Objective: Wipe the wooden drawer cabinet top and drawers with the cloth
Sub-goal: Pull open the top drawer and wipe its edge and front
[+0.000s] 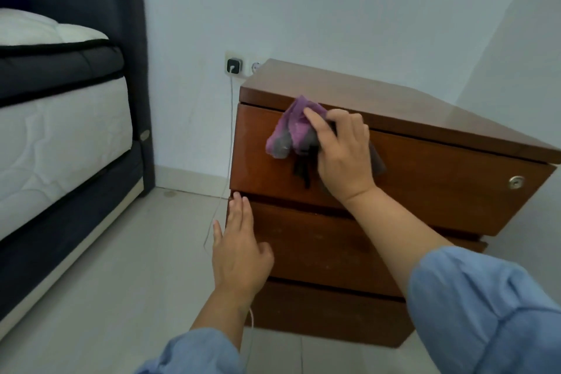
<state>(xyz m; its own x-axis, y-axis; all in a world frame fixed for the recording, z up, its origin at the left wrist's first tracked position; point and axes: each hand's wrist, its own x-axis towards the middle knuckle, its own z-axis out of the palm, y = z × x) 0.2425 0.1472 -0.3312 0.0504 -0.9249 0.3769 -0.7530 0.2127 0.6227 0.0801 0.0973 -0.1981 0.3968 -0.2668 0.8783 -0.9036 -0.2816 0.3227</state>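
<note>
Right hand (343, 155) gripping cloth (291, 130), top drawer (425, 179)

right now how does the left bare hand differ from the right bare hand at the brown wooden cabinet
The left bare hand is open and empty, while the right bare hand grips a purple and grey cloth. The left sits low at the middle drawer's left edge; the right presses the cloth on the top drawer front. Both wear blue sleeves.
</note>
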